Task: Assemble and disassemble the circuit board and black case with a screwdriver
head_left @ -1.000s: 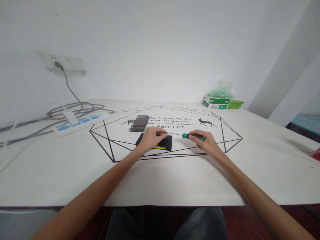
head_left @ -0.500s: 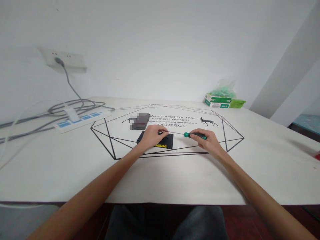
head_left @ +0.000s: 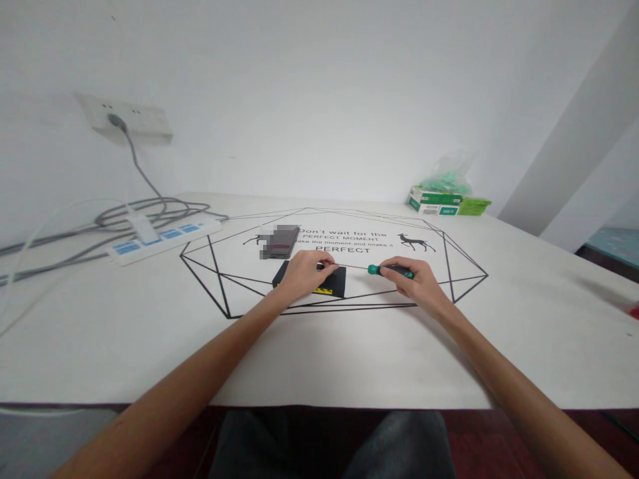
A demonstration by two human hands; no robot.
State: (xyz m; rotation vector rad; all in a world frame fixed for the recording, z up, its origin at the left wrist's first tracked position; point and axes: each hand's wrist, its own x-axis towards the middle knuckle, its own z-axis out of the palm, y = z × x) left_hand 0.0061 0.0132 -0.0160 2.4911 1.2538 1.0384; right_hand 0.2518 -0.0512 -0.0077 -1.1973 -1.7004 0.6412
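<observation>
My right hand (head_left: 420,282) is closed around the green and black handle of a screwdriver (head_left: 373,269). The thin shaft points left and reaches the fingertips of my left hand (head_left: 305,271). There, thumb and forefinger are pinched at the screwdriver's tip; anything small between them cannot be made out. Under my left hand lies a flat black case (head_left: 338,283) with a yellow and black strip along its front, partly covered by that hand. Just behind the case, a dark phone (head_left: 283,243) rests on the printed white table (head_left: 349,352), part of it pixelated.
A white power strip (head_left: 164,239) with a plugged-in white charger lies at the left, and grey cables (head_left: 134,213) coil behind it. Green and white boxes (head_left: 435,199) topped by a plastic bag (head_left: 449,174) stand at the back right against the wall.
Almost nothing differs. Both hands hold the same pose, with the screwdriver's shaft still meeting my left fingertips, and the view has shifted very slightly.
</observation>
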